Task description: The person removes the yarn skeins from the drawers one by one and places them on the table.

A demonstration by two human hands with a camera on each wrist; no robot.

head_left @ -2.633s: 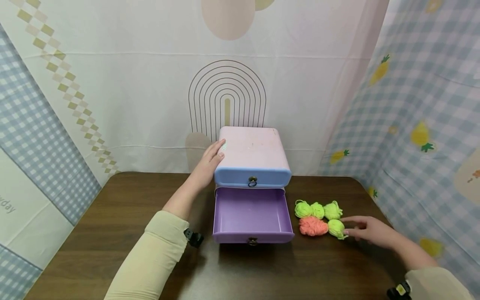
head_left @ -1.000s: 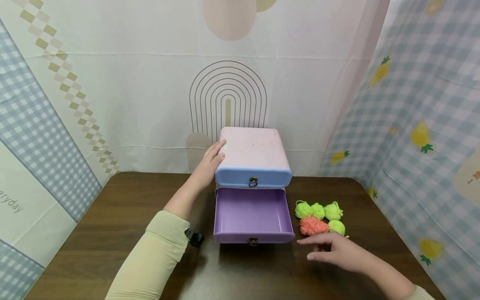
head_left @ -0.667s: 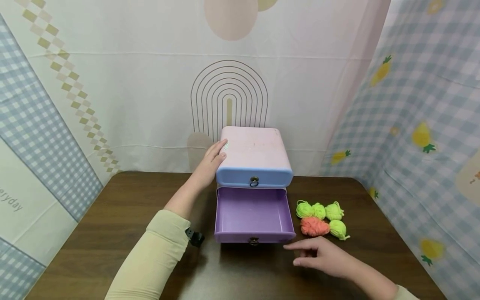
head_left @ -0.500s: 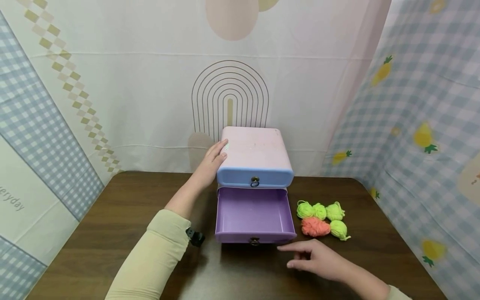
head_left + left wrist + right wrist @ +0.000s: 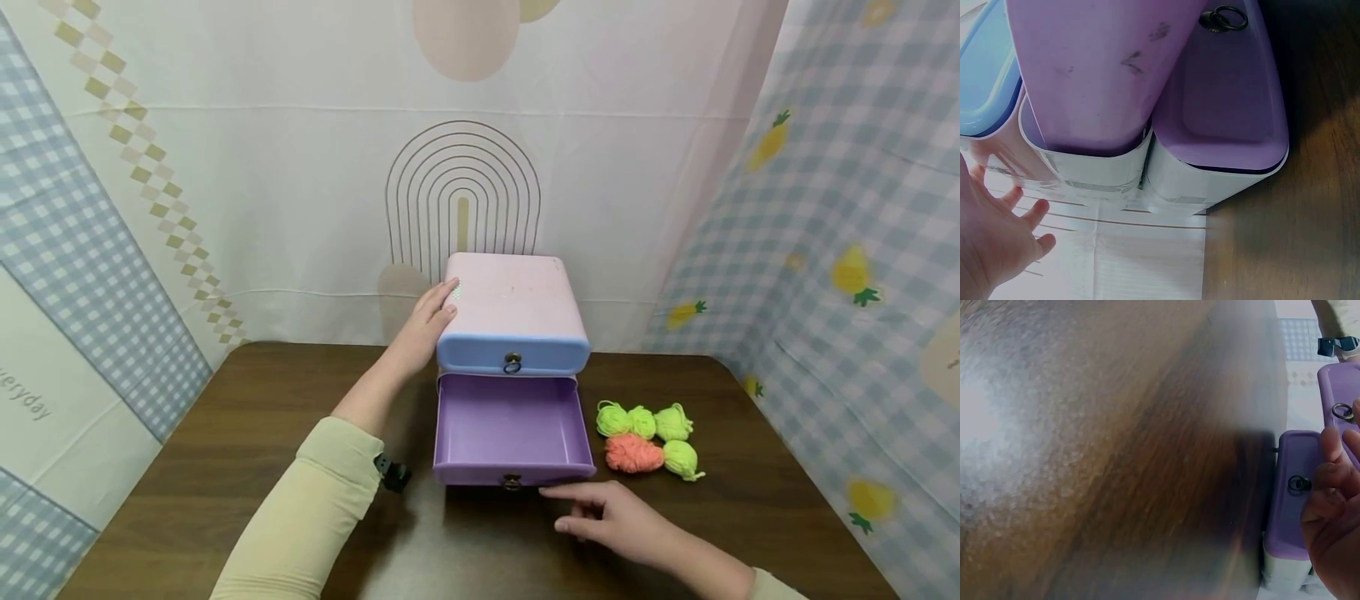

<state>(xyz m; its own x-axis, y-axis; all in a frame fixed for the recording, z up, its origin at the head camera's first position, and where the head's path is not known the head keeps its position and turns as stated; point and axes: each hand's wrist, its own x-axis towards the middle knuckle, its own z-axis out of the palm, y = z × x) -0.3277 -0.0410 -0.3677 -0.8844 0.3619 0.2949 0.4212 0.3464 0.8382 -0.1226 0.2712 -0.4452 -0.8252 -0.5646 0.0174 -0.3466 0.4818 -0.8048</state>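
A small chest of drawers (image 5: 513,292) with a pink top stands at the table's back. Its blue top drawer (image 5: 472,357) is closed; the purple middle drawer (image 5: 472,475) is pulled out and holds nothing. My left hand (image 5: 420,337) rests against the chest's upper left side, fingers extended on the top edge. My right hand (image 5: 615,517) holds nothing, index finger stretched towards the purple drawer's front, right of its ring pull (image 5: 512,483). A lower purple drawer (image 5: 1222,112), closed, shows in the left wrist view.
Right of the chest lie several lime-green yarn balls (image 5: 673,423) and a coral yarn ball (image 5: 633,454), bunched together on the brown wooden table (image 5: 300,500). A patterned cloth (image 5: 315,183) hangs behind the chest.
My right hand has left the yarn balls and moved left and nearer, to the purple drawer's front right. The left hand stays on the chest; the drawer remains pulled out.
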